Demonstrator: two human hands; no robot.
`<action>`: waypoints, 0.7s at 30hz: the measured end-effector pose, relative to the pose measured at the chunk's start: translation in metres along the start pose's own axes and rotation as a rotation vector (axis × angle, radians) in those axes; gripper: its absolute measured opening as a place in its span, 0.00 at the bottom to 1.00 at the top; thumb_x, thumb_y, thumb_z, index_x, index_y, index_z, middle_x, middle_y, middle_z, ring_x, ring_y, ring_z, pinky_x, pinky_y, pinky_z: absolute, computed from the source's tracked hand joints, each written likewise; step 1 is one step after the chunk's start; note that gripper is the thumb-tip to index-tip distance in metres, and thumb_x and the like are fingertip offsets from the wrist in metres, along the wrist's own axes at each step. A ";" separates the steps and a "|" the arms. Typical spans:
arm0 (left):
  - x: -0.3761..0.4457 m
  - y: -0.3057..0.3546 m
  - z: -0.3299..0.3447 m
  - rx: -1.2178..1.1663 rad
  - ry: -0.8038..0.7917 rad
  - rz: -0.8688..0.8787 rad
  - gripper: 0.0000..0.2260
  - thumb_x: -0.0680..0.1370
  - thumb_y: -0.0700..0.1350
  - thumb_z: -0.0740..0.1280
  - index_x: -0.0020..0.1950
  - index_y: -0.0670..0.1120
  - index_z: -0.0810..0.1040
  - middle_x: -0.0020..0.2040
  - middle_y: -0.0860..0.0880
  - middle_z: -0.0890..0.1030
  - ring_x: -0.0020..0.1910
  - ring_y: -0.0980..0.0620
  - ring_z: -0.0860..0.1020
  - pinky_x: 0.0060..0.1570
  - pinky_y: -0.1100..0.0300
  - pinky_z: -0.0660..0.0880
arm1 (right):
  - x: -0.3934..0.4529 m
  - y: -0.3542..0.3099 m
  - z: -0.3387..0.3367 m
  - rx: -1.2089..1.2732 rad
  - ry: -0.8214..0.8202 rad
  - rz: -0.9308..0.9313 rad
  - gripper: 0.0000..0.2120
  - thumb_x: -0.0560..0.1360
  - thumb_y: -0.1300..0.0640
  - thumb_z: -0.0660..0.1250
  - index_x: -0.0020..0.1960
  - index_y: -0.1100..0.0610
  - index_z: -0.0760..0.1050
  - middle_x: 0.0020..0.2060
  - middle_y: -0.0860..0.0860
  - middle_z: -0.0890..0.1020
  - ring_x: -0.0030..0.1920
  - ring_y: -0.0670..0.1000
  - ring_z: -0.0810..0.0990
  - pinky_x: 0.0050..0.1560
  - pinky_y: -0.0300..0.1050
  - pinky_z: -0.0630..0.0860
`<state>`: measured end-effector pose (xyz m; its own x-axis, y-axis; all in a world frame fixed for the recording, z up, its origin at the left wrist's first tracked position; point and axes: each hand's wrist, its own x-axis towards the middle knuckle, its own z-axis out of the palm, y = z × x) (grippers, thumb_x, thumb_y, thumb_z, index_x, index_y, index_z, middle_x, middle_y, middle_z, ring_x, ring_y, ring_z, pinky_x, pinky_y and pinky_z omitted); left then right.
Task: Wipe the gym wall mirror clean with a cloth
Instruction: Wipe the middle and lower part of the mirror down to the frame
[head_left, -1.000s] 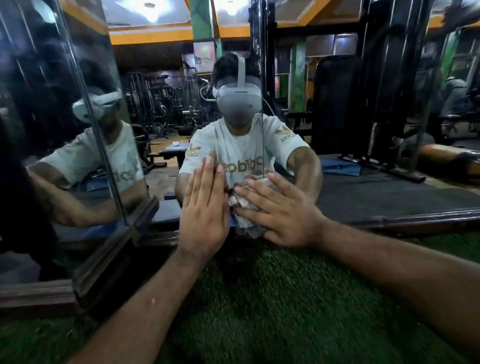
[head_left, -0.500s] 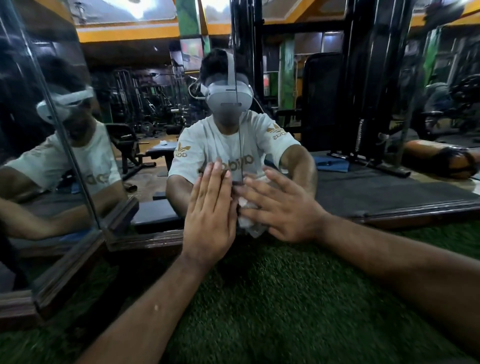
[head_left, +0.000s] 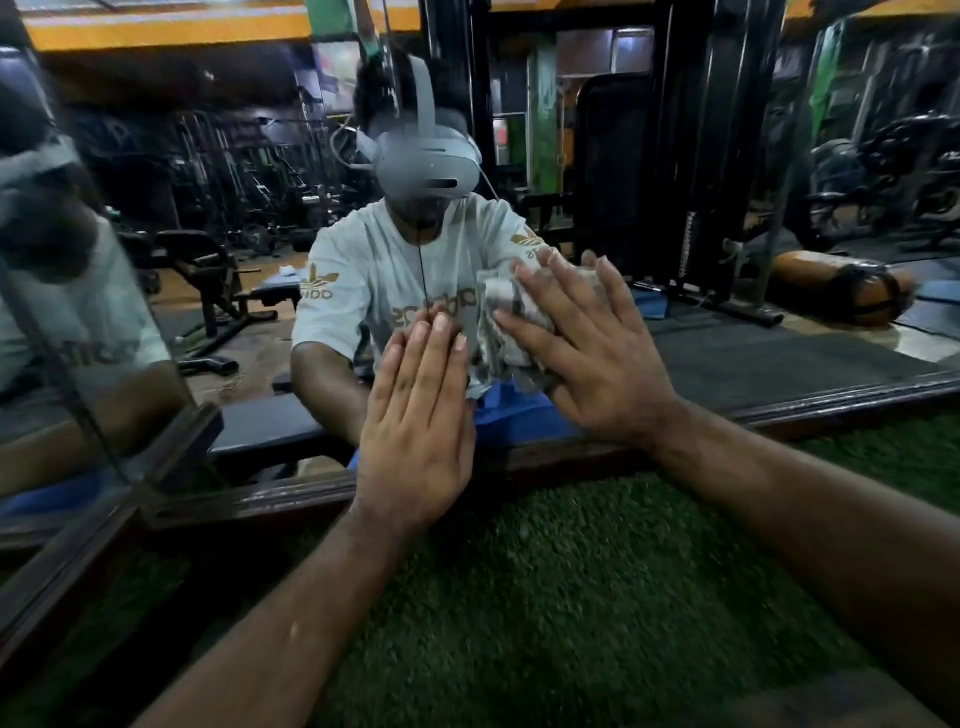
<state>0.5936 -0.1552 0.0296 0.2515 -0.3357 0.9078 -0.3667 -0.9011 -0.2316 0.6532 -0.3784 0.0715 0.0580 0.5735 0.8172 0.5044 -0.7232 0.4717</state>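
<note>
Head view of a person seated on green turf (head_left: 571, 597) facing a wall mirror (head_left: 727, 156). The left hand (head_left: 415, 415) lies flat against the glass, fingers straight and held close together, pointing upward; it holds nothing. The right hand (head_left: 587, 353) is spread wide, fingers straight and fanned apart, its palm pressing a crumpled pale cloth (head_left: 506, 332) against the mirror. The cloth shows at the fingertips and along the thumb side of the right hand, and lies just beside the left hand's fingertips, to their right; whether the two touch cannot be told. Both forearms reach in from the lower edge of the view.

A dark wooden frame (head_left: 841, 400) runs along the foot of the mirror where it meets the turf. At the left a second mirror panel (head_left: 62, 322) stands at an angle to the first, so that the two form a corner. The reflection in the main mirror shows the person in a white T-shirt (head_left: 363, 270) and a grey headset (head_left: 423, 166), with gym machines (head_left: 675, 156) and a bench (head_left: 208, 265) behind.
</note>
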 end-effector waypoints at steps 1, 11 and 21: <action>0.004 0.001 0.002 -0.010 -0.001 -0.001 0.25 0.81 0.40 0.62 0.77 0.33 0.63 0.79 0.35 0.61 0.80 0.38 0.59 0.77 0.39 0.59 | 0.004 -0.006 0.002 0.023 0.053 0.090 0.27 0.82 0.57 0.58 0.81 0.54 0.66 0.80 0.60 0.63 0.81 0.64 0.60 0.78 0.73 0.55; -0.006 0.011 0.012 -0.035 -0.016 -0.017 0.27 0.81 0.43 0.61 0.78 0.34 0.63 0.79 0.35 0.61 0.80 0.39 0.58 0.77 0.39 0.58 | -0.064 -0.011 -0.001 -0.038 -0.171 -0.119 0.34 0.77 0.54 0.64 0.83 0.51 0.61 0.82 0.59 0.60 0.83 0.62 0.58 0.81 0.67 0.52; -0.008 0.013 0.021 0.024 0.041 0.014 0.26 0.80 0.38 0.61 0.77 0.34 0.64 0.78 0.36 0.63 0.78 0.38 0.62 0.76 0.39 0.61 | -0.078 -0.024 0.010 -0.036 -0.133 -0.053 0.39 0.76 0.55 0.69 0.84 0.51 0.58 0.83 0.58 0.57 0.83 0.60 0.55 0.81 0.67 0.51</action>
<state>0.6054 -0.1701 0.0120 0.2098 -0.3373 0.9177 -0.3482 -0.9028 -0.2523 0.6454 -0.4019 -0.0068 0.1469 0.6557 0.7406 0.4785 -0.7024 0.5270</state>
